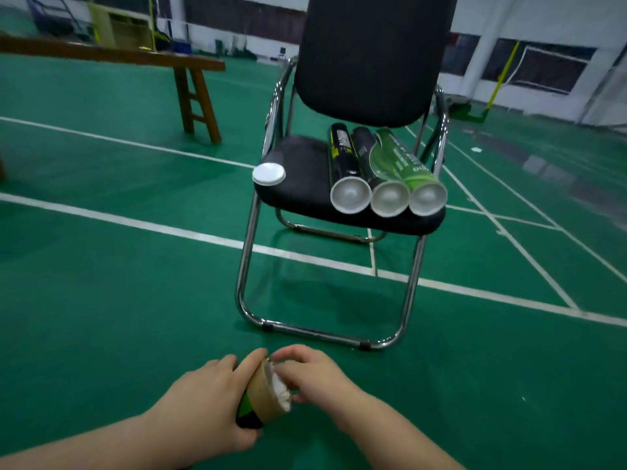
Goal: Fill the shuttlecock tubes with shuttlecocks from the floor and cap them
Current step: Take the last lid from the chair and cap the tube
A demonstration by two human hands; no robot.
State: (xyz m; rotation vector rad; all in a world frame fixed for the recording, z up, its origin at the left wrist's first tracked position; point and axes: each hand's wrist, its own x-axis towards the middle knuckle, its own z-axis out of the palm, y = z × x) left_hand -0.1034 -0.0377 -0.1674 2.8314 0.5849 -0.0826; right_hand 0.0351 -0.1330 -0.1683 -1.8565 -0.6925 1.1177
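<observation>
My left hand grips a shuttlecock tube with a brown open end and a green-and-black body, low in the view. White shuttlecock feathers show at its mouth. My right hand is at that mouth, its fingers curled on the feathers. Three capped tubes lie side by side on the black chair seat: two black tubes and a green tube. A loose white cap lies at the seat's front left corner.
The chair has chrome tube legs resting on the green court floor just beyond my hands. A wooden bench stands at the far left. White court lines cross the floor. Yellow net posts and walls are far behind.
</observation>
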